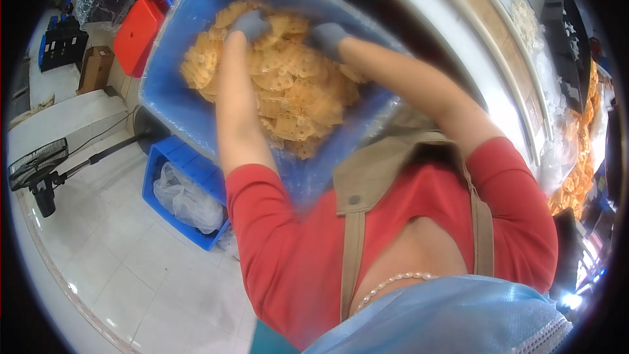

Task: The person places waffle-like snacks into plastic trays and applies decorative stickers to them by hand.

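Both my hands reach into a large blue bin (171, 59) lined with clear plastic. A heap of flat, yellow-orange plastic-looking pieces (295, 101) fills its middle, many with small holes. My left hand (251, 25), in a grey glove, rests on the far left part of the heap. At the heap's far right edge is my right hand (327, 39), gloved in grey too. Motion blurs both hands, and their fingers are partly hidden among the pieces, so I cannot make out whether either grips one.
Left of the bin are a red stool (139, 36), a cardboard box (96, 67) and a black fan (40, 170). A smaller blue crate (177, 219) holding clear plastic bags stands on the tiled floor. A white ledge (498, 59) runs along the right.
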Demonstrator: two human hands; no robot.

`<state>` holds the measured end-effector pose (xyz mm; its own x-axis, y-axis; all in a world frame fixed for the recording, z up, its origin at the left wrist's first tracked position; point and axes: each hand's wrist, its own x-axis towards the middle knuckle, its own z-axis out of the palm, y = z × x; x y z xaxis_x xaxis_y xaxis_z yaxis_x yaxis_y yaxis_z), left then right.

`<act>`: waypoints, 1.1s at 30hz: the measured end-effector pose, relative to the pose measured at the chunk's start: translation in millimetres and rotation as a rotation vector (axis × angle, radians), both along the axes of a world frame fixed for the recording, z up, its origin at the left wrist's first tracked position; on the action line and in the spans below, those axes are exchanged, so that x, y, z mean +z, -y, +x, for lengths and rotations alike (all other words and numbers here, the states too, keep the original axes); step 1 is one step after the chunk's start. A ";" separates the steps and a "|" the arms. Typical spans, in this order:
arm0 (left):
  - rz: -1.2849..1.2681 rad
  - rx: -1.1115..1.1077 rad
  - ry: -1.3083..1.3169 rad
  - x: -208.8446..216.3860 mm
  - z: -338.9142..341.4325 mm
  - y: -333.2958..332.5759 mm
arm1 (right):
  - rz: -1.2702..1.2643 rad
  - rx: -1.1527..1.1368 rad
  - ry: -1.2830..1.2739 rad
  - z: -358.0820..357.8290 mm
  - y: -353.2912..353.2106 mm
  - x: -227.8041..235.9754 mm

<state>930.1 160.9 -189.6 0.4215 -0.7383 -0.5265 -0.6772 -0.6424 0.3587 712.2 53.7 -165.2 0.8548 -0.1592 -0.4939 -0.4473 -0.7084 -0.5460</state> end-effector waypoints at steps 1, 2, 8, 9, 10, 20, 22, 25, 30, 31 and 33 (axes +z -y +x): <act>-0.002 0.016 -0.086 8.7 -0.6 3.3 | -0.059 -0.046 0.049 7.5 1.2 -13.4; 0.002 0.037 -0.169 16.8 -0.1 3.7 | -0.113 -0.088 0.100 14.3 0.9 -27.0; -0.014 -0.067 -0.133 24.5 6.6 19.1 | 0.292 -0.443 0.196 31.0 18.2 -142.2; -0.008 -0.044 -0.126 19.9 13.4 7.8 | 0.303 -0.420 0.198 42.2 6.2 -123.1; -0.022 0.001 -0.137 13.9 17.6 -5.9 | 0.511 -0.703 0.019 51.4 -10.6 -76.6; -0.095 0.033 -0.317 30.7 -0.3 -7.4 | -0.055 -0.296 0.059 36.5 -9.5 -42.4; -0.132 0.086 -0.402 24.1 8.3 -17.8 | -0.113 -0.285 0.104 30.0 -9.8 -50.4; -0.140 0.163 -0.485 40.9 -3.4 -23.4 | -0.002 -0.418 0.154 17.1 -10.1 -72.0; -0.273 0.354 -0.803 86.9 -25.8 -49.2 | -0.054 -0.218 0.102 -28.2 -19.8 -1.9; -0.363 0.304 -0.833 69.2 7.9 -65.1 | -0.112 -0.139 0.080 -24.4 -26.9 18.4; -0.381 0.338 -0.819 77.3 8.3 -64.6 | -0.151 -0.060 0.120 -55.1 -28.6 20.2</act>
